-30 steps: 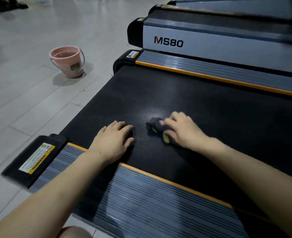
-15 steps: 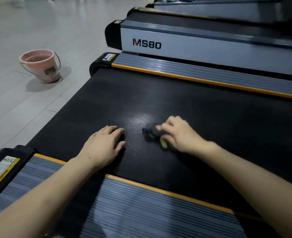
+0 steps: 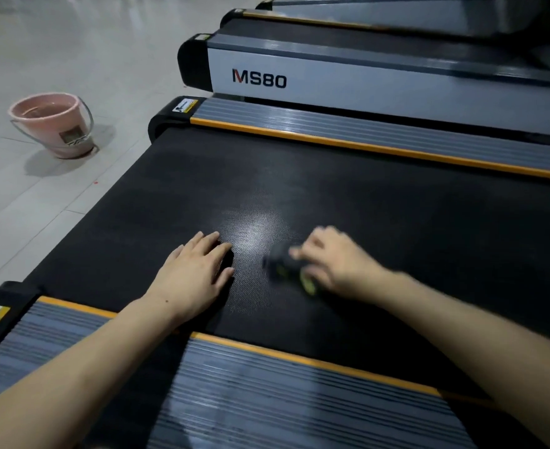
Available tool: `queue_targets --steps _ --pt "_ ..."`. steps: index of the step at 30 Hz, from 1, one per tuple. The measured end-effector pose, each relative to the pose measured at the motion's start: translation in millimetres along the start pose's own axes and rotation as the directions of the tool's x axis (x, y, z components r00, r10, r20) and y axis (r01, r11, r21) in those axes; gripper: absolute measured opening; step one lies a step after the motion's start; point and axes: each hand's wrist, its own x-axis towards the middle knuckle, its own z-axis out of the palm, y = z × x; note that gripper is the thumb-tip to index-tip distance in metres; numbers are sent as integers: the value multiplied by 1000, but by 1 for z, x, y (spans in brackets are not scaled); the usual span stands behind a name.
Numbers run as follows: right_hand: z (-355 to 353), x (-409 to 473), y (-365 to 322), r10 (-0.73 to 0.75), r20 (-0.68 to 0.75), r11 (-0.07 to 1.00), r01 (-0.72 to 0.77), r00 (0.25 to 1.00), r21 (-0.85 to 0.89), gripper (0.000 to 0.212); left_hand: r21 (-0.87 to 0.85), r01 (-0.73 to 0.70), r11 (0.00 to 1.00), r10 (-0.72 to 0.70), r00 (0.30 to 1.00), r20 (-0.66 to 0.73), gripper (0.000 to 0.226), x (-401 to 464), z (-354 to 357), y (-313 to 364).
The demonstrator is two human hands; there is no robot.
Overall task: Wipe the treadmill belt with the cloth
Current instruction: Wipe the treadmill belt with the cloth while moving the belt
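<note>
The black treadmill belt (image 3: 364, 205) fills the middle of the view, with a shiny damp patch near its centre. My left hand (image 3: 196, 273) rests flat on the belt, fingers straight and together. To its right, my right hand (image 3: 335, 260) presses a small dark cloth (image 3: 283, 262) with yellow-green edges onto the belt, fingers curled over it. The right hand and the cloth are blurred. Most of the cloth is hidden under the hand.
Grey ribbed side rails with orange trim run along the near edge (image 3: 267, 400) and far edge (image 3: 364, 134) of the belt. A second treadmill marked MS80 (image 3: 332, 82) stands beyond. A pink bucket (image 3: 53, 124) sits on the tiled floor at the left.
My right hand and the cloth have stayed on the same patch of belt, blurred with motion now. My left hand has kept its place. The view has shifted slightly.
</note>
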Motion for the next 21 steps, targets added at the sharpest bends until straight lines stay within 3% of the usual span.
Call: queue_targets --steps 2,4,6,10,13,16,21 --pt "0 27 38 290 -65 955 -293 955 -37 33 -3 -1 1000 1 1000 9 57 -1 -2 0" --pt "-1 35 44 446 -72 894 -448 892 -14 31 6 -1 1000 1 1000 21 57 -4 -1 0" --pt "-2 22 21 378 -79 926 -378 923 9 31 14 -3 1000 2 1000 26 57 -5 1 -1" --pt "-13 -50 -42 37 48 986 -45 998 162 32 25 -26 999 25 999 39 56 -6 4 -1" --pt "-16 -58 -42 -25 63 983 13 998 182 28 11 -25 1000 24 999 46 57 -6 6 -1" --pt "0 -16 -28 64 11 989 -65 998 129 27 5 -17 1000 17 998 58 57 -6 4 -1" --pt "26 79 -16 411 -81 912 -409 908 33 31 0 95 995 -95 993 73 58 -15 -4 -23"
